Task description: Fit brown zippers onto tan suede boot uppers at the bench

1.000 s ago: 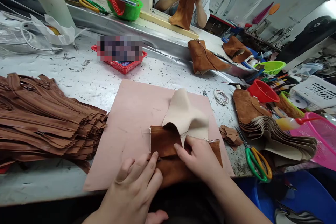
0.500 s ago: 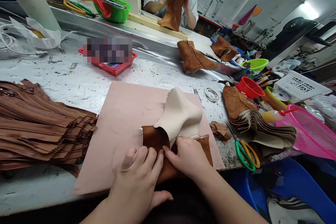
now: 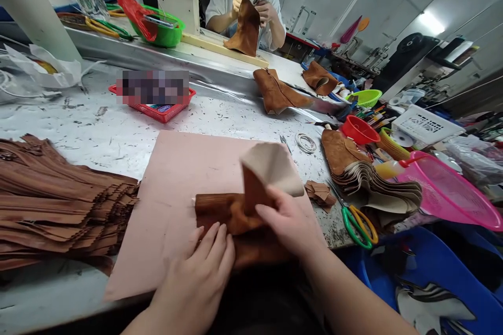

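Note:
A brown suede boot upper [image 3: 220, 208] with a pale lining [image 3: 275, 167] lies on the pink board [image 3: 173, 167], its lower part over the board's front edge. My left hand [image 3: 200, 267] rests on its near left part, fingers stretched out and holding nothing. With thumb and fingers, my right hand [image 3: 286, 220] grips the upper near its middle, where a flap stands raised, suede side towards me and lining beyond. My right fingertips are partly hidden behind the suede.
Brown zipper strips [image 3: 70, 199] are heaped on the left. To the right lie scissors [image 3: 357, 225], small leather scraps [image 3: 320, 194] and stacked suede pieces [image 3: 369, 183]. A red basket [image 3: 165, 113] stands at the back. Beyond, a co-worker [image 3: 243, 10] holds another boot upper [image 3: 245, 31] at a sewing machine.
The flap, which lay with its pale lining facing up, now stands raised and shows its suede side. My right hand has closed on it. My left hand has shifted slightly left and flattened.

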The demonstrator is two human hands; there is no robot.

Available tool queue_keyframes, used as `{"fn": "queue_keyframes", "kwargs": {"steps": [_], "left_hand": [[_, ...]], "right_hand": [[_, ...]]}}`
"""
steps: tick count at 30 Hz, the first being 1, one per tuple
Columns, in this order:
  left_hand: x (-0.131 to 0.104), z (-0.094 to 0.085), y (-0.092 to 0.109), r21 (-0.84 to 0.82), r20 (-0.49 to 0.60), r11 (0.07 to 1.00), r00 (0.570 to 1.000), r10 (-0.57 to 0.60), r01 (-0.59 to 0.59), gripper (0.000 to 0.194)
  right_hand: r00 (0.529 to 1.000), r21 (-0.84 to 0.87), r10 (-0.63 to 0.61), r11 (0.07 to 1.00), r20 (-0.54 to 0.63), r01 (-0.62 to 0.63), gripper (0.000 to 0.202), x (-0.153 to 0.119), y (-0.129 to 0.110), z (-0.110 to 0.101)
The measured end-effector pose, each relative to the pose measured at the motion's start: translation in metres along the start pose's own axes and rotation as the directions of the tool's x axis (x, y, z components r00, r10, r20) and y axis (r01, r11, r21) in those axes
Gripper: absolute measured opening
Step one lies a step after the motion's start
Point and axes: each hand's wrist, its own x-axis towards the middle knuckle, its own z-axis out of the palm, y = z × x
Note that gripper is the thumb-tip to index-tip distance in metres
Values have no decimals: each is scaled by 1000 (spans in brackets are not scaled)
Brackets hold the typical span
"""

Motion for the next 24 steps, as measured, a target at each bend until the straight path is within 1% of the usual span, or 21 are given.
{"fn": "queue_keyframes", "kwargs": {"steps": [1,2,3,4,5,6,7,10,13,15,18,20,22,24], "left_hand": [[-3,-2,-3,-10,9,1000,1000,2,-2,39],[-6,-3,-6,-16,16,1000,1000,5,-4,39],[-7,-4,-7,-18,17,1000,1000,10,-10,38],[-8,-4,-8,-18,13,1000,1000,16,-16,38],[-9,-5,-7,-15,7,1000,1000,17,-17,37],[-8,-5,-6,-7,5,1000,1000,14,-14,36],[-8,-6,-4,2,13,1000,1000,6,-6,35],[-5,-8,3,39,87,999,996,-16,12,30],[-1,-10,8,57,124,998,992,-14,7,28],[1,-11,9,54,140,999,990,-1,-7,29],[5,-12,10,32,192,999,981,8,-14,36],[9,-12,11,22,211,1000,977,9,-14,38],[12,-12,12,18,215,999,976,23,-28,36],[16,-12,14,9,240,999,970,44,-48,39]], "right_hand": [[996,240,59,970,-66,-41,19,-8,10,-3],[982,396,140,915,-130,-78,25,-15,18,-5],[958,457,223,882,-182,-119,29,-22,24,-6],[932,439,290,882,-219,-171,32,-28,27,-8],[914,368,327,902,-239,-227,33,-31,27,-9],[909,272,338,924,-245,-270,34,-33,26,-10],[913,171,330,940,-239,-295,35,-34,22,-11],[944,-55,255,961,-208,-271,35,-29,13,-16],[973,-183,160,964,-167,-190,37,-22,16,-21],[984,-221,110,965,-140,-140,40,-20,22,-23],[989,-244,82,963,-126,-111,41,-19,32,-23],[990,-246,82,963,-115,-108,41,-20,38,-21],[990,-223,99,968,-97,-119,42,-20,44,-19],[990,-195,113,972,-89,-129,43,-20,47,-18]]}}
